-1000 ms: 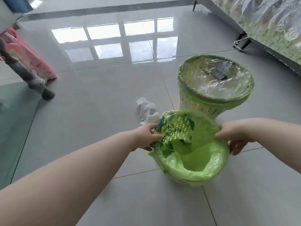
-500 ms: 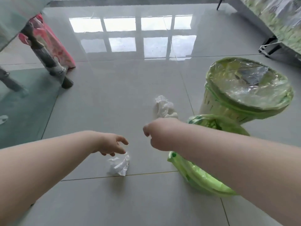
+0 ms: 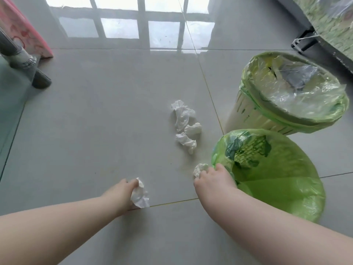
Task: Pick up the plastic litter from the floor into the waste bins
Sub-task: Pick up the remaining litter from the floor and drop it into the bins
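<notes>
Your left hand (image 3: 122, 194) has its grip closed on a crumpled white wad (image 3: 140, 197) low at the floor (image 3: 95, 131); your right hand (image 3: 212, 178) pinches a smaller wad (image 3: 199, 169) just beside the near bin's green liner (image 3: 286, 188). You look to be mid-pickup. Next, carry both over that open rim and let go. Three more scraps (image 3: 186, 124) lie on bare tile ahead, near the far bin (image 3: 248, 119). There is open room to your left; the bins crowd your right.

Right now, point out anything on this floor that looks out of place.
Crumpled white plastic scraps lie loose on the tiles beside the green-lined bins. The left hand and the right hand each grip another piece.
</notes>
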